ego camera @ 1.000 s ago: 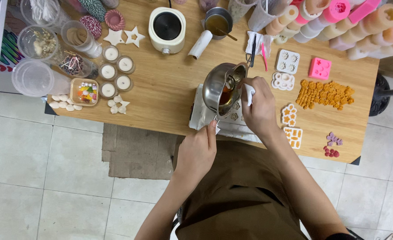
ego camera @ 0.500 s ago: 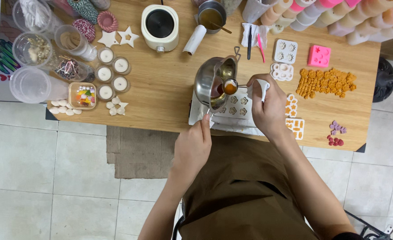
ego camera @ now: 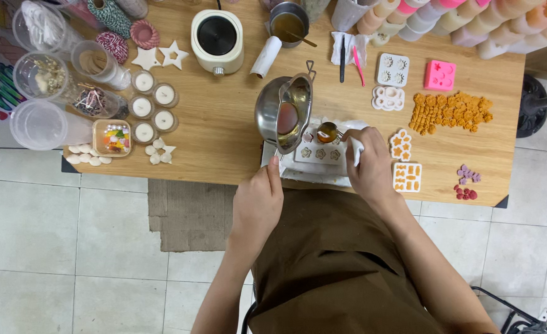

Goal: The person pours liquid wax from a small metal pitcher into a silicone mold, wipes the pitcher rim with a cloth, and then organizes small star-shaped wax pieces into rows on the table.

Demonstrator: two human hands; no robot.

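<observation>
Left hand (ego camera: 258, 201) grips pot (ego camera: 284, 111) handle, pot now tipped back, near table (ego camera: 211, 148) front edge. Right hand (ego camera: 369, 170) grips spoon (ego camera: 329, 132), now over mold (ego camera: 320, 151); filling under way.

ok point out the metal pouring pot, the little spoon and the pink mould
metal pouring pot (ego camera: 284, 114), head view, on the inside of its bowl
little spoon (ego camera: 327, 132), head view, on its amber-filled bowl
pink mould (ego camera: 440, 75), head view, on the middle of its top face
</observation>
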